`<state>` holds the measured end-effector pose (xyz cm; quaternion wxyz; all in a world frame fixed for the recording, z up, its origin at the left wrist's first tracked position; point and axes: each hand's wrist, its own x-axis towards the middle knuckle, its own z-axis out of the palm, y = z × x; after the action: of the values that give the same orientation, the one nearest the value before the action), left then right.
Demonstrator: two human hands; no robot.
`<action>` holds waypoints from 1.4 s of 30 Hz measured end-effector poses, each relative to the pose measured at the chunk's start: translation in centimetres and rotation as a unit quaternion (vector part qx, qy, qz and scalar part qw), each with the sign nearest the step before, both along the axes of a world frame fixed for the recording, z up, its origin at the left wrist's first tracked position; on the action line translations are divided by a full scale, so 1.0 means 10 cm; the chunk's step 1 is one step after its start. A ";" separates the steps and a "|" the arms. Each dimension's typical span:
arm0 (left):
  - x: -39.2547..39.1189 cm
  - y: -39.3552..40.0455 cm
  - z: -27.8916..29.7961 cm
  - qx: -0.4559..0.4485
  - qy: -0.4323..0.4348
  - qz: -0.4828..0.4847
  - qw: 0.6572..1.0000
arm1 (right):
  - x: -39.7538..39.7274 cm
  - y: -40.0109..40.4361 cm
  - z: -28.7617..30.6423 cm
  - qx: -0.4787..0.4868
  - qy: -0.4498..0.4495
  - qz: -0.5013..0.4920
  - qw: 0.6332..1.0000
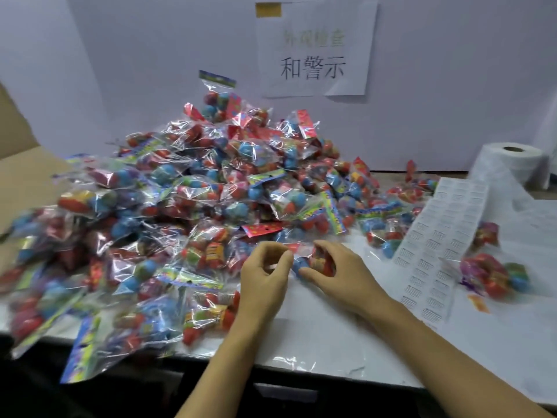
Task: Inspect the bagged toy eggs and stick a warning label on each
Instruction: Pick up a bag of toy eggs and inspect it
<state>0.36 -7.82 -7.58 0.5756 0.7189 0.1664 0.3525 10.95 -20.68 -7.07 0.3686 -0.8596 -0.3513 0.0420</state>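
1. Head view, work area: A large pile of bagged toy eggs (pixel 193 200) covered the left and centre of the white table (pixel 316 333). A strip of warning labels (pixel 437 245) ran from a roll (pixel 512 167) at the right rear down toward the front edge. A few separate bags (pixel 494 273) lay to the right of the strip. A paper sign (pixel 313 46) hung on the wall behind the pile, and a cardboard flap (pixel 27 167) stood at the far left.
2. Head view, hands: The right hand (pixel 337 270) gripped one bag (pixel 316 262) at the near edge of the pile, fingers curled over it and thumb beneath. The left hand (pixel 265 276) met the same bag at its left end, thumb and fingers pinched together there. Whether a label was held in that pinch could not be determined.
3. Step in hand: Judged from the two-handed hold, the bag was under inspection or receiving its label at the pinch point.
4. Next move: If no label was yet applied, one would need peeling from the strip and pressing flat on the film. The finished bag should then go apart from the pile, probably to the right.
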 end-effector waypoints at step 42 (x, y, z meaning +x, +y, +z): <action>-0.03 0.01 0.11 -0.300 0.001 -0.181 0.937 | -0.10 -0.16 0.15 0.254 0.293 0.064 0.919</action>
<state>0.06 -7.69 -6.52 0.8183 0.5312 0.1319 0.1753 9.94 -22.32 -5.55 0.6579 -0.6617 -0.2810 0.2246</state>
